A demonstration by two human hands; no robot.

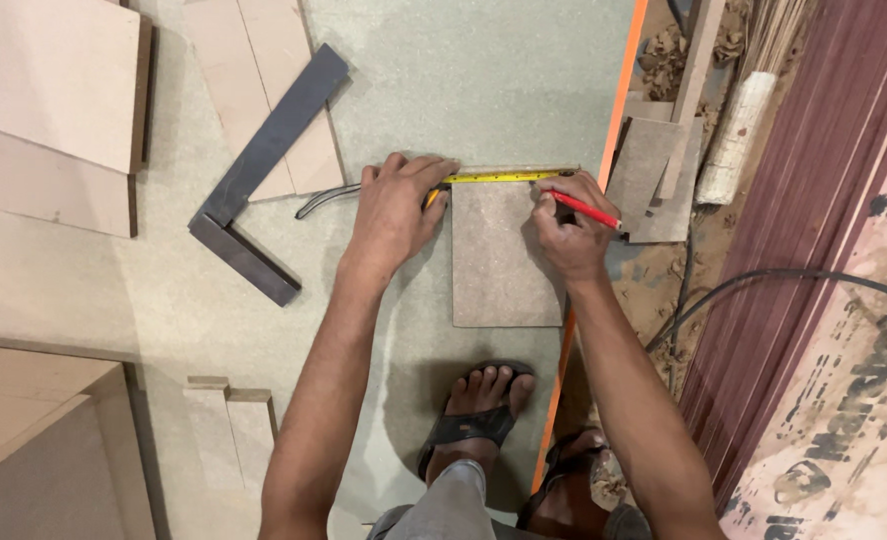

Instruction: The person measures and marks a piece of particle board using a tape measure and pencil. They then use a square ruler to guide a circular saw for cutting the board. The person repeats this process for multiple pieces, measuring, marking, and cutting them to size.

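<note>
On the pale green board floor, the small rectangular brown panel [499, 262] lies flat. The left hand [396, 212] presses a yellow tape measure [504, 177] along the panel's top edge; the right hand [566, 232], grip clenched on a red pencil [586, 210], marks there. A dark steel square [264, 170] lies nearby.

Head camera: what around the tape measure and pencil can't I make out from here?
- Tape measure: its case is hidden under the left hand; the markings are too small to read.
- Red pencil: the tip is covered by the right hand, so any mark on the small board is unseen.
- Steel square: no scale markings can be made out.
- Right foot: partly hidden behind the right forearm.
</note>
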